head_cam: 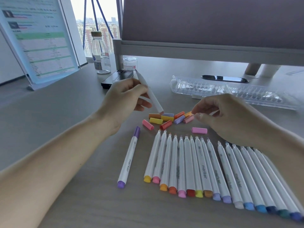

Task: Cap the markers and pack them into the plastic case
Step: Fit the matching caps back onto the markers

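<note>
Nearest on the tabletop [92, 208], a row of uncapped markers [205, 170] is laid side by side, coloured back ends towards the person and bare tips pointing away. Just left of the row, set apart, a purple marker [130, 158] is seen already capped. Beyond the tips, a loose pink cap [199, 130] lies alone, and a pile of caps [166, 119] is gathered between the two hands.

A white marker [153, 96] is gripped at mid-barrel by the left hand [125, 99]. Its long axis is tilted, the pointed tip raised up and away to the left, the flat back end hanging just above the pile. The right hand [230, 119] is curled at the right edge of the pile, its fingertips [195, 111] drawn together beside an orange cap. Whether a cap is already pinched cannot be told.

The coming move is judged to turn on this: the caps lie under the marker's back end, while its tip is pointed away from them and from the right hand, so a cap would have to be carried up to the tip, or the marker turned.

Farther off, beyond the right hand, the clear plastic case [230, 92] is lying open with no markers seen in it. Behind it a dark phone [225, 78] is seen, and to the far left a bottle [100, 53].
</note>
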Available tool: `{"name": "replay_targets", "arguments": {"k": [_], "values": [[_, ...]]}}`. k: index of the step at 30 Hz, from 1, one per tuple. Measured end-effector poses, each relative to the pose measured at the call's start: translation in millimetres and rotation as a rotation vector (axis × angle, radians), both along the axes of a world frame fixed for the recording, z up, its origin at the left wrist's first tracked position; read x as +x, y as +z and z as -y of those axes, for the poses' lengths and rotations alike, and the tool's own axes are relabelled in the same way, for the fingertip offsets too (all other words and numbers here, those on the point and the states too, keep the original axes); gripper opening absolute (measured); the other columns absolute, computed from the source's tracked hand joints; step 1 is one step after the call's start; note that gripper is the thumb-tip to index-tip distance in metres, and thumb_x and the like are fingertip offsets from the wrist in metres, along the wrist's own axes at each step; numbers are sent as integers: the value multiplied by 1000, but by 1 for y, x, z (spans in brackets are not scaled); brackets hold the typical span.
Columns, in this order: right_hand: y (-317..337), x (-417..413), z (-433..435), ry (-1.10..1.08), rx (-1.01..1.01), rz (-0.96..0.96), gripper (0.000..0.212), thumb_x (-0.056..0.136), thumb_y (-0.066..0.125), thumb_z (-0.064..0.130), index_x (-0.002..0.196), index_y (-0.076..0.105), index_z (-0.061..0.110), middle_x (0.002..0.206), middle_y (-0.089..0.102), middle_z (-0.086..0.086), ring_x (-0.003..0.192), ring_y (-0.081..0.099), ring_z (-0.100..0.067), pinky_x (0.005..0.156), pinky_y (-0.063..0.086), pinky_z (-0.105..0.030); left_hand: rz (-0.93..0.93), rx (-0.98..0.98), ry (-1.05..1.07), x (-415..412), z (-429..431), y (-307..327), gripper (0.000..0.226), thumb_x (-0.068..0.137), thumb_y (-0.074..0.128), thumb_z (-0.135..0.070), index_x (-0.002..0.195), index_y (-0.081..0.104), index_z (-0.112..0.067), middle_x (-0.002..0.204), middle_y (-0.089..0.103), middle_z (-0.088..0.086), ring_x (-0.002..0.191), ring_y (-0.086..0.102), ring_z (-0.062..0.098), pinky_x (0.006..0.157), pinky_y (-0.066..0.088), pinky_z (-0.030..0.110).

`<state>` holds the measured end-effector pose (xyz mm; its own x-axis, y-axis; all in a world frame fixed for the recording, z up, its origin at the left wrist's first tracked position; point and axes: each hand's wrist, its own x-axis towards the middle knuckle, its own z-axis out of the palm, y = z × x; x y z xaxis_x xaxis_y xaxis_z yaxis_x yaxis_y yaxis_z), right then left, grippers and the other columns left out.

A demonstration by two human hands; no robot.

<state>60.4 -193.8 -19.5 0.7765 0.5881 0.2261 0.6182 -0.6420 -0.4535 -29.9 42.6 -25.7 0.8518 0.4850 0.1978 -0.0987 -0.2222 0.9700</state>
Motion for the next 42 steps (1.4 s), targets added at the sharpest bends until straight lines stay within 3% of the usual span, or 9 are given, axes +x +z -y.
{"name": "replay_targets", "arguments": {"k": [4,7,17,22,25,29,34,39,42], "values": [[3,-5,0,39,-56,2,21,99,59,25,106,70,42,106,67,16,90,60,0,76,46,-18,-1,39,-29,1,2,-2,14,104,57,-18,105,70,-12,92,78,2,81,76,20,69,56,28],[6,-11,-2,86,-96,-32,31,102,53,18,106,73,41,75,67,24,78,63,2,88,52,-32,-1,70,-40,2,4,-2,14,104,58,-18,104,71,-14,89,78,-1,81,76,19,69,55,28],[2,-1,3,53,-158,100,31,98,55,7,102,74,31,87,68,15,66,56,19,65,39,-1,-3,153,-45,1,5,-3,14,103,59,-20,108,70,-15,94,77,-2,81,74,15,66,55,22],[-2,7,6,35,-226,141,36,96,57,4,95,73,36,89,57,27,92,57,-4,72,38,-20,3,158,-69,0,6,-3,13,102,59,-20,107,71,-15,94,78,-2,80,74,14,65,54,22],[-4,9,7,55,-234,168,30,94,65,8,94,74,37,90,61,28,94,59,-4,76,45,-15,0,168,-74,-1,6,-2,14,102,59,-20,107,71,-15,94,77,-2,81,74,14,65,54,21],[-6,9,6,52,-244,199,19,94,70,21,94,72,40,101,71,16,97,65,-10,88,56,-39,-5,176,-76,-1,7,-2,15,102,59,-21,108,71,-14,95,77,-2,82,74,14,66,54,22],[-6,7,6,59,-251,192,9,95,67,30,97,68,38,96,68,12,92,65,-16,84,55,-43,-5,185,-74,-1,7,-1,14,102,59,-21,107,71,-15,94,77,-2,81,73,13,66,55,20],[-8,8,5,94,-254,264,21,101,58,24,119,65,33,95,58,13,94,59,-14,82,46,-27,6,153,-102,-2,7,-1,17,104,56,-18,108,71,-11,95,78,-1,85,74,13,73,59,27],[1,5,1,78,58,136,21,103,54,21,108,66,38,94,61,14,82,54,-1,69,37,-7,47,164,-153,-4,9,2,20,104,54,-17,113,67,-4,97,80,-2,89,76,13,77,60,25]]}}
